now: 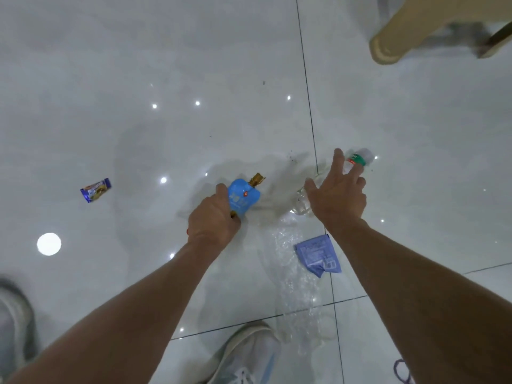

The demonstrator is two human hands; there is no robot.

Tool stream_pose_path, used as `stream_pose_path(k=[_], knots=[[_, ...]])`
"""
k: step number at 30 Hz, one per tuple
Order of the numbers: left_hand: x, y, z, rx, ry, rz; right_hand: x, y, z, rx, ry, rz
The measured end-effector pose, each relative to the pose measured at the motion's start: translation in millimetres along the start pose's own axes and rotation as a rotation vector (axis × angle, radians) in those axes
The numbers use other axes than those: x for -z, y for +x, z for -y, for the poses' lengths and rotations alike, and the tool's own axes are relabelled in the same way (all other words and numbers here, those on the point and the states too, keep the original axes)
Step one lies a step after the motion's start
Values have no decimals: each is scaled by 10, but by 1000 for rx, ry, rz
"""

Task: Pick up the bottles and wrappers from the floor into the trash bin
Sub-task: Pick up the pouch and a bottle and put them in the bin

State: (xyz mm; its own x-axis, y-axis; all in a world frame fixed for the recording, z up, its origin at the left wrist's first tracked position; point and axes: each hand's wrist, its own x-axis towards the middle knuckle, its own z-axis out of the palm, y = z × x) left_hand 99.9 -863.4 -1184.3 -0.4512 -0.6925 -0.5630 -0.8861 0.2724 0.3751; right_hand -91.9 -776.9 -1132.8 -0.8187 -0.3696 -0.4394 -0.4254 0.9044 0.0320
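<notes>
My left hand (213,217) is shut on a blue drink pouch (243,199) with a gold spout, low over the floor. My right hand (339,194) spreads its fingers over a clear plastic bottle (360,159) with a green and red label, lying on the tiles; whether the fingers touch it I cannot tell. A pale blue wrapper (318,256) lies flat below my right wrist. Beside it lies a crumpled clear plastic sheet (299,289). A small purple snack wrapper (95,189) rests far to the left. No trash bin is in view.
The floor is glossy white tile with dark grout lines and light reflections. A beige furniture leg (388,45) stands at the top right. My shoes show at the bottom middle (246,356) and bottom left (13,314). A purple cord (401,370) lies at the bottom right.
</notes>
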Motion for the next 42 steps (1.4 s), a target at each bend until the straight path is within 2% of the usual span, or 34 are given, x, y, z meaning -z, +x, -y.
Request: stream_pose_path(k=[5, 13, 19, 23, 31, 42], knots=[[-82, 25, 81, -40, -28, 12, -151, 118, 54, -243, 204, 121], [169, -93, 187, -24, -99, 4, -84, -19, 110, -285, 288, 111], [770, -214, 152, 23, -133, -133, 331, -357, 471, -82, 151, -60], [1369, -351, 171, 48, -168, -175, 755, -636, 856, -5, 135, -109], [2815, -716, 478, 152, -233, -246, 1652, -1375, 1845, 138, 238, -150], [4494, -1146, 1333, 255, -338, -405, 2574, -2390, 3446, 330, 495, -74]])
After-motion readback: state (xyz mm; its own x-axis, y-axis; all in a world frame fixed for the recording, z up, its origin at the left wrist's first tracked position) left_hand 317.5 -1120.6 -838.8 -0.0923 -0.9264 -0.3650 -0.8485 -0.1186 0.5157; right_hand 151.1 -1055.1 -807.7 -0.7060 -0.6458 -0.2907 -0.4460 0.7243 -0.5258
